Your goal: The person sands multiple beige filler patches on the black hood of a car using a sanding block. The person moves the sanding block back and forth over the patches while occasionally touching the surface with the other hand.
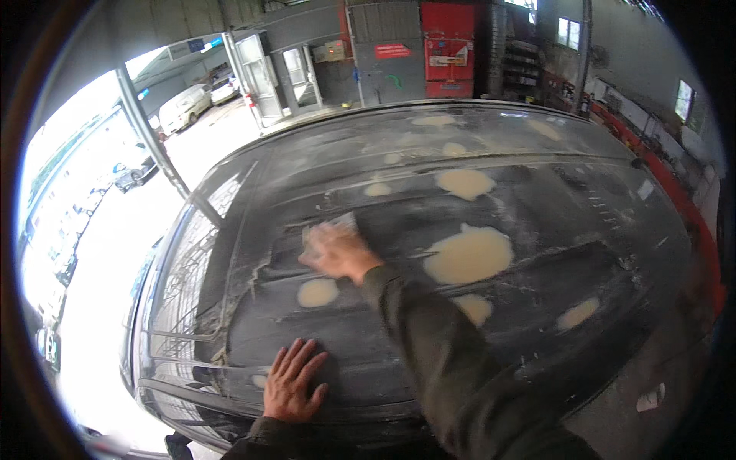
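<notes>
Before me lies a dusty black car roof [368, 330] with several beige filler patches, the largest patch [469, 255] right of the middle. My left hand [290, 387] rests flat on the near left part, fingers spread, holding nothing. Further forward, my right hand [336, 251] presses a pale grey sheet-like piece [345, 221] against the roof; only its edge shows past the fingers. Motion blurs that hand, so the exact kind of piece is unclear. A small round filler patch [317, 292] sits just below it.
A red cabinet [448, 50] stands against the far wall. Along the right runs a red-edged bench [652, 157] with clutter. A metal post [157, 142] rises at the left, beyond which parked vehicles, including a white van [185, 107], stand in bright light.
</notes>
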Demonstrator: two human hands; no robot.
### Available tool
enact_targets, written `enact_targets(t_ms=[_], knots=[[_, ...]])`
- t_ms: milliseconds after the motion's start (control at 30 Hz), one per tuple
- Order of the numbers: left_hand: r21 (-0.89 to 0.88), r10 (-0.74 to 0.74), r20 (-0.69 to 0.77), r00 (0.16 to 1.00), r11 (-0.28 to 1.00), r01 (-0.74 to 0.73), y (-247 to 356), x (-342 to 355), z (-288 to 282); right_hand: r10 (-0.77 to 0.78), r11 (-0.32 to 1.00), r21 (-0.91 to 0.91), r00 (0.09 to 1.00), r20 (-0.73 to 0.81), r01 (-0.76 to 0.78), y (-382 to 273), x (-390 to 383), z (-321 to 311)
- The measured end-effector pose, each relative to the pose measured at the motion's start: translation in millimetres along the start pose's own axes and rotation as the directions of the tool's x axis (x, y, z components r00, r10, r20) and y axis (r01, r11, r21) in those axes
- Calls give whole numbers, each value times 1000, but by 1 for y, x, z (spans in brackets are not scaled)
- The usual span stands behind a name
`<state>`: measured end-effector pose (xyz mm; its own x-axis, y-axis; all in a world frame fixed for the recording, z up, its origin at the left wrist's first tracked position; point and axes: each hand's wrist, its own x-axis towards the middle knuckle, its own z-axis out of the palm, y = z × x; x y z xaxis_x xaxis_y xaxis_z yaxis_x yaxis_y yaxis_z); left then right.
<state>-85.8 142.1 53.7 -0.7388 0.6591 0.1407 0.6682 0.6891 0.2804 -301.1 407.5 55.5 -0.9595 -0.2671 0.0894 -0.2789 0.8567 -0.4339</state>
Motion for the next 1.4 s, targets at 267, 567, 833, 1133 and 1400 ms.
enact_targets(t_ms=[267, 567, 833, 1133, 1400], knots=[[-46, 47, -24, 999, 998, -48, 7, 17, 11, 397, 843, -209, 835, -382, -496, 255, -159, -123], [-56, 56, -22, 998, 997, -58, 9, 16, 7, 232, 914, -298, 956, -177, -277, -9, 39, 16], [-32, 35, -13, 999, 999, -36, 4, 9, 4, -93, 990, -127, 953, -288, 58, 61, -12, 9], [-84, 93, -100, 991, 991, -101, 8, 18, 11, 454, 670, -423, 788, -415, -609, 240, -150, -107], [-65, 107, -127, 986, 991, -116, 1, 12, 14, -27, 901, -418, 950, -311, -111, -12, 56, 48]])
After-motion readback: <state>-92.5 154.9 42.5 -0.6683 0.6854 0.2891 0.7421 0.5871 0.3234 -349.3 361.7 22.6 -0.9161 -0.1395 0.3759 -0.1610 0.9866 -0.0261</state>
